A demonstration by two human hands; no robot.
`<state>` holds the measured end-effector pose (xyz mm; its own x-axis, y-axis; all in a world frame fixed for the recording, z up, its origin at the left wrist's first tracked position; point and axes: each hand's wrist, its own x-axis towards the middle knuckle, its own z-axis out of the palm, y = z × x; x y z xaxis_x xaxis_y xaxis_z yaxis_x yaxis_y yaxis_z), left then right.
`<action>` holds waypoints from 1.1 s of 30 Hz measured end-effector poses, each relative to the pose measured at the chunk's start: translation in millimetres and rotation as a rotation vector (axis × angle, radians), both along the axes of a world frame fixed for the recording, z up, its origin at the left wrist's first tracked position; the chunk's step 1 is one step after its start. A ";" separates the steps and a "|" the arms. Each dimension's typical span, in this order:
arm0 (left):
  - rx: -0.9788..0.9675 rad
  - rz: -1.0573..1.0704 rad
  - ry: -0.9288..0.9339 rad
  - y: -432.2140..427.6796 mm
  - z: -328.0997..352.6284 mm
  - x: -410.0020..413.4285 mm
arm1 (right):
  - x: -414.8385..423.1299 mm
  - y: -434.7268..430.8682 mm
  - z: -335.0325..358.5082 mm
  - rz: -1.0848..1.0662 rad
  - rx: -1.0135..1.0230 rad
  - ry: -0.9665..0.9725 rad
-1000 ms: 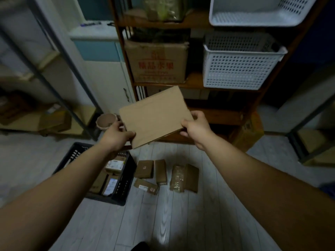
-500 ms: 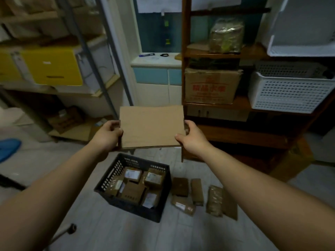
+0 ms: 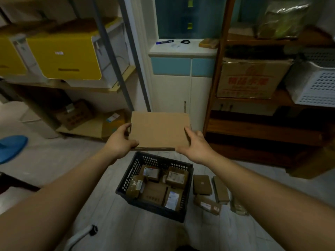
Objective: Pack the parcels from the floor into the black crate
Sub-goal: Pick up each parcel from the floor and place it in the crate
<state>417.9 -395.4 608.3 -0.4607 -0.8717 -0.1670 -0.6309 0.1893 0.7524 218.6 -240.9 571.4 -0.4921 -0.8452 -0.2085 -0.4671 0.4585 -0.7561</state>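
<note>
1. two hands, left hand (image 3: 120, 140) and right hand (image 3: 194, 144), clasp the flat cardboard parcel (image 3: 159, 130) by its side edges, above the black crate (image 3: 186, 203).
2. lower it level; the crate looks nearly full, so lay it flat on top.

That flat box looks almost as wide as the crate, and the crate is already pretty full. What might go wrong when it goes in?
The flat box, held by its side edges in the left hand and right hand, may not sit level on the uneven parcels filling the black crate; it may tilt or jam against the rim. It would also cover space needed for the parcels on the floor.
</note>
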 end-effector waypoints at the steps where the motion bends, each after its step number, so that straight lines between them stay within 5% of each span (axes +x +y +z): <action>1: -0.007 -0.014 -0.030 -13.3 -6.0 -1.9 | -2.3 -13.7 -7.2 0.009 0.004 0.002; 9: -0.062 -0.212 -0.299 -112.6 -48.7 -11.1 | 0.4 -120.7 -62.6 0.054 0.108 -0.010; 17: -0.042 -0.473 -0.304 -192.2 -132.9 -35.3 | 14.9 -164.3 -140.6 -0.147 0.242 -0.053; 24: 0.127 -0.630 -0.377 -260.5 -275.8 -25.3 | 64.7 -210.0 -263.4 -0.285 0.329 0.004; 33: 0.194 -0.609 -0.635 -280.3 -502.7 -9.4 | 80.6 -240.1 -475.0 -0.202 0.450 -0.022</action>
<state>408.5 -675.7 105.6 -0.6047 -0.4366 -0.6661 -0.7704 0.5327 0.3502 299.2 -481.0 96.4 -0.6285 -0.5570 -0.5429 -0.3210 0.8215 -0.4712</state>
